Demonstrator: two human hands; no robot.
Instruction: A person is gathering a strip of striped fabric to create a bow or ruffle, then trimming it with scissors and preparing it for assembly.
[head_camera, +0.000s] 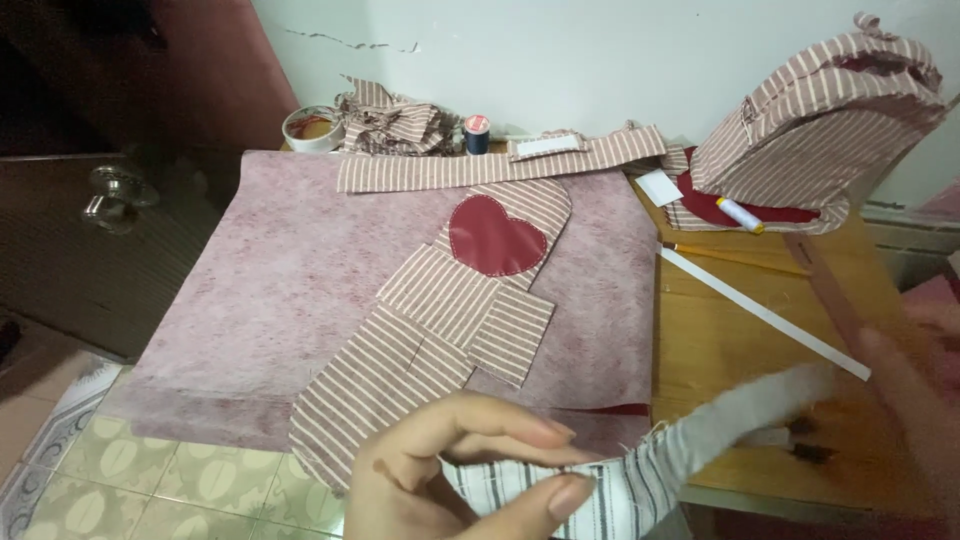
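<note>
The left hand (455, 470) pinches a striped fabric strip (640, 470) near the bench (740, 350) edge; the blurred right hand (915, 390) lies at its right end. Farther off, a red heart patch (495, 238) sits on striped pieces (440, 320).

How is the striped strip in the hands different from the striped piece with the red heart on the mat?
The strip has dark stripes on grey-white; the heart piece has dusty-pink and white stripes. The strip is lifted, pinched by the left hand with the blurred right hand at its far end; the heart piece lies flat on the mat. Both are striped cloth.
</note>
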